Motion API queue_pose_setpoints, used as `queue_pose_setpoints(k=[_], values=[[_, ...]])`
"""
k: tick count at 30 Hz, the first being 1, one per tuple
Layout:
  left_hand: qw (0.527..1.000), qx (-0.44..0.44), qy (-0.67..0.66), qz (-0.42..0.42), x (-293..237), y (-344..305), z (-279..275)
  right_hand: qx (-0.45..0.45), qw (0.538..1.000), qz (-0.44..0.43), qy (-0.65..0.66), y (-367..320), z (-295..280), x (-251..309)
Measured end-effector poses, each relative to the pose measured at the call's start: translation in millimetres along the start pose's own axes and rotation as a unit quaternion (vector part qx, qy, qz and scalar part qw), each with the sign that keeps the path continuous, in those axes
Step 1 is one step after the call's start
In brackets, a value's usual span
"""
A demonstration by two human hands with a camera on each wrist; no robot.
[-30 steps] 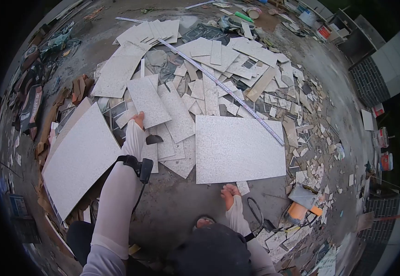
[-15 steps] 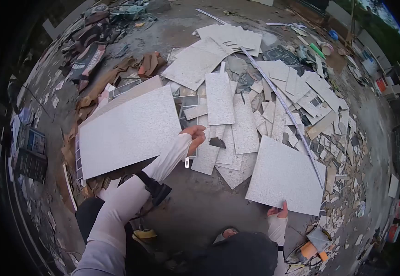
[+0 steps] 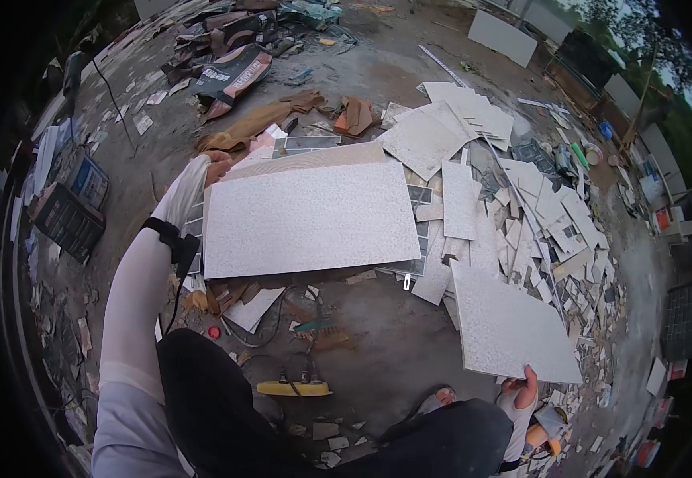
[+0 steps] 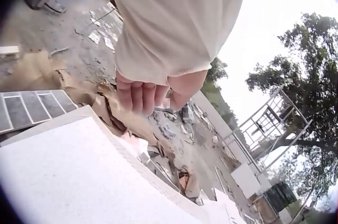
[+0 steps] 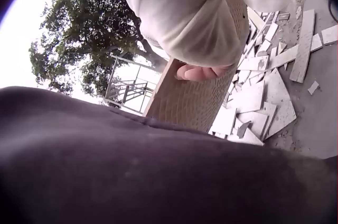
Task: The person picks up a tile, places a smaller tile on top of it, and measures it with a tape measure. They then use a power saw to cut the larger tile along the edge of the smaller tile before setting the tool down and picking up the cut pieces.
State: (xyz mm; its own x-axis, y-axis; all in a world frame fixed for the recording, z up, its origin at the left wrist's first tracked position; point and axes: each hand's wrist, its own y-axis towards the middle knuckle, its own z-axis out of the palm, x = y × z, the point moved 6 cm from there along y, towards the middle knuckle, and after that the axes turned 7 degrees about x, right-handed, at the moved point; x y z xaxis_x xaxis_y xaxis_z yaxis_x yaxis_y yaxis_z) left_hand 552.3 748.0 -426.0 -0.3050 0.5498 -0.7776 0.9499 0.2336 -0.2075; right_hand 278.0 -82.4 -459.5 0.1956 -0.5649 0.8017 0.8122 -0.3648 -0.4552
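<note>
My right hand (image 3: 521, 384) grips the near edge of a large speckled white tile (image 3: 513, 323). In the right wrist view its fingers (image 5: 203, 72) curl against the tile's ribbed underside (image 5: 185, 102), and the tile stands tilted. At the far left corner of another large white tile (image 3: 310, 219) is my left hand (image 3: 218, 166), with nothing seen in it. The left wrist view shows its fingers (image 4: 138, 96) hanging loosely bent just beyond that tile's edge. Under this tile lie a beige tile (image 3: 306, 163) and dark grid-patterned tile (image 3: 419, 227).
Cut tile pieces (image 3: 461, 199) and broken shards spread across the ground at the right, with a long measuring strip (image 3: 543, 255) among them. A yellow tool (image 3: 294, 389) with a cord lies between my feet. An orange-handled tool (image 3: 539, 434) lies beside my right hand.
The head view has swung left. My left hand has moved from the cut tile pieces to the large tile's far left corner. The tile at my right hand has become more tilted.
</note>
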Motion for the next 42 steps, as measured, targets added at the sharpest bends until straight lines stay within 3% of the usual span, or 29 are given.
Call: queue_pose_setpoints(k=[1,3,5,6,7,8,10,12,13,15,20,22,24,26,27,28,32,35,38,39,41,42], values=[[1.000,-0.005,-0.007,0.000,32.4,-0.8,-16.8,0.010,1.000,-0.002,-0.006,-10.4,21.6,-1.9],[0.970,-0.044,-0.230,-0.059,107.7,-14.5,-40.4,0.032,0.999,-0.002,-0.031,-14.0,60.0,-9.0],[0.992,-0.099,-0.042,-0.068,203.9,-1.1,-41.8,0.075,0.996,0.020,-0.052,-22.5,112.9,-18.9],[0.977,-0.040,0.114,-0.176,156.4,-46.7,-35.1,0.081,0.995,0.026,-0.055,-25.2,129.5,-28.6],[0.980,-0.078,0.151,-0.099,181.7,-57.9,-22.3,0.115,0.990,0.033,-0.070,-19.8,150.3,-39.7],[0.981,-0.047,0.051,-0.180,183.7,-71.9,-4.1,0.153,0.984,0.037,-0.087,-12.3,174.3,-48.9],[0.974,-0.061,-0.081,-0.203,184.7,-100.2,25.8,0.166,0.979,0.038,-0.110,-12.4,214.3,-72.7],[0.975,-0.015,-0.033,-0.218,171.7,-115.0,40.0,0.167,0.978,0.039,-0.120,-12.7,250.2,-100.5],[0.974,-0.021,-0.036,-0.224,178.9,-113.6,47.4,0.208,0.966,0.067,-0.141,3.5,248.6,-118.8],[0.975,-0.097,-0.057,-0.193,188.5,-105.6,52.2,0.230,0.962,0.069,-0.133,2.6,274.3,-146.9],[0.957,-0.041,-0.224,-0.182,197.7,-117.2,58.1,0.280,0.943,0.048,-0.174,-1.7,308.8,-198.4],[0.949,-0.056,-0.279,-0.134,203.8,-113.0,53.9,0.293,0.929,0.085,-0.211,-24.1,329.4,-200.6],[0.942,-0.046,-0.306,-0.127,196.6,-114.5,53.3,0.245,0.910,0.245,-0.227,-21.8,314.9,-234.3],[0.927,-0.024,-0.355,-0.119,182.6,-119.5,51.9,0.254,0.909,0.219,-0.247,-13.8,317.5,-254.9],[0.935,-0.055,-0.333,-0.108,223.2,-103.9,60.9,0.276,0.911,0.181,-0.248,-15.7,323.4,-264.9],[0.937,-0.044,-0.329,-0.106,223.2,-107.2,57.5,0.293,0.913,0.141,-0.249,-17.8,325.5,-272.5],[0.921,-0.033,-0.354,-0.158,157.5,-130.2,49.7,0.356,0.863,0.309,-0.181,-23.7,332.5,-331.3],[0.932,-0.013,-0.336,-0.139,161.9,-122.4,51.3,0.457,0.773,0.381,-0.219,-32.7,352.9,-372.6],[0.942,-0.014,-0.308,-0.134,181.1,-113.9,52.5,0.466,0.756,0.410,-0.206,-37.9,368.3,-398.2],[0.945,-0.015,-0.299,-0.133,188.5,-111.0,53.1,0.460,0.763,0.408,-0.202,-31.4,366.0,-393.3],[0.949,-0.026,-0.285,-0.131,201.0,-106.9,53.2,0.599,0.629,0.284,-0.405,-32.1,377.8,-371.8],[0.951,-0.034,-0.279,-0.131,207.1,-105.3,52.9,0.584,0.636,0.110,-0.492,-16.6,384.0,-334.4]])
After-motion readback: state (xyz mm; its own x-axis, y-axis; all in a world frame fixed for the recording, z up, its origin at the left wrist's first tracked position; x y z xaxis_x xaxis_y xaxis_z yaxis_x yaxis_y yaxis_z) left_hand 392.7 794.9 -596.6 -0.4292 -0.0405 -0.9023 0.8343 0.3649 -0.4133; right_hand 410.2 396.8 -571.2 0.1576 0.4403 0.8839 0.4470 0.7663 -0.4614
